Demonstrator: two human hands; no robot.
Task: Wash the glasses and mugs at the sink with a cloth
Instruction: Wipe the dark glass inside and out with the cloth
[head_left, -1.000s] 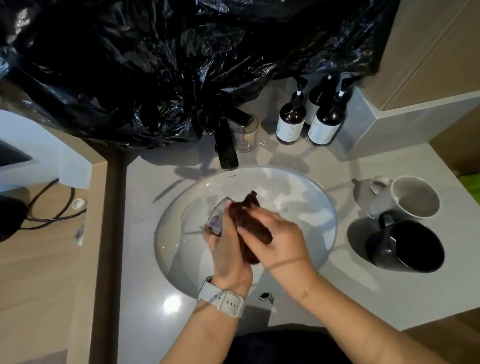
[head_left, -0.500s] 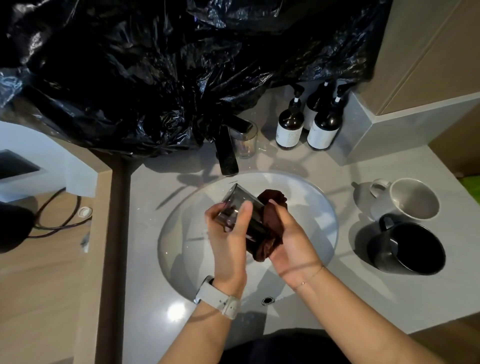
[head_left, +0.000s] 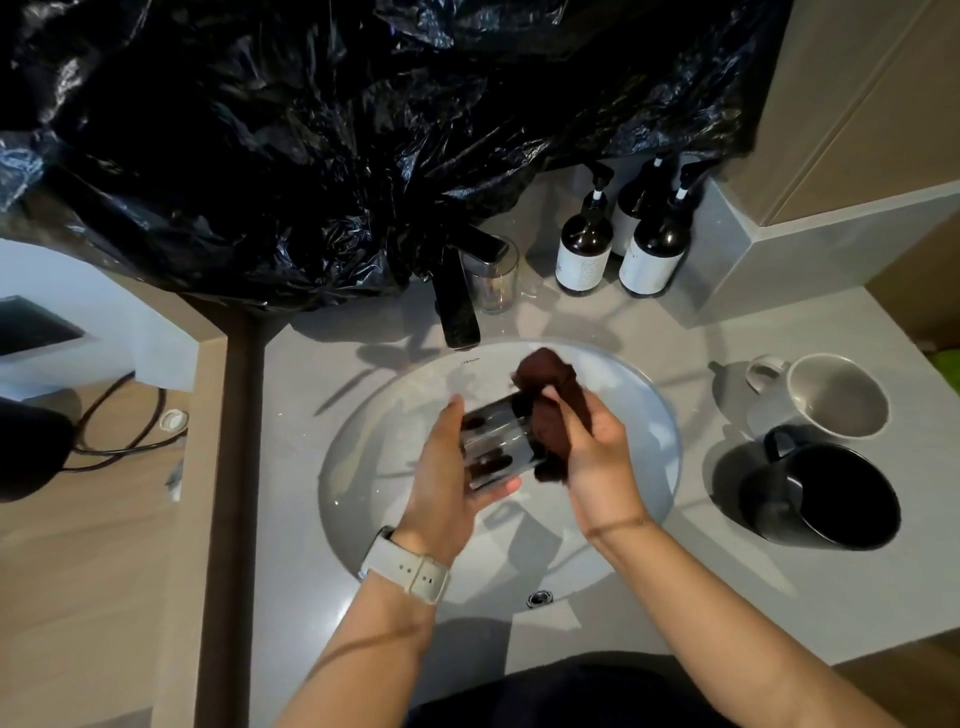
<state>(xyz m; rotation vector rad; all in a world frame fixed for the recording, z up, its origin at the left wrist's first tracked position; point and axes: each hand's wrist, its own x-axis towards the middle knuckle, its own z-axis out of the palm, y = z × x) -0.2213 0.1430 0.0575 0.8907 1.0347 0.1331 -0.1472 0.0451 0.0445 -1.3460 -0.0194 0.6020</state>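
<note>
Over the round white sink my left hand holds a clear glass on its side, mouth facing right. My right hand grips a dark brown cloth pressed against the glass's mouth; part of the cloth bunches above the fingers. A second clear glass stands upright behind the black tap. On the counter to the right sit a white mug and, nearer me, a black mug, both tilted with mouths towards me.
Three dark pump bottles stand at the back of the grey counter. A large black plastic bag hangs over the back wall and tap. At the left, a wooden shelf carries a black cable.
The glass has turned from upright in my left hand to lying sideways, and my right hand with the cloth has shifted right to the glass's mouth.
</note>
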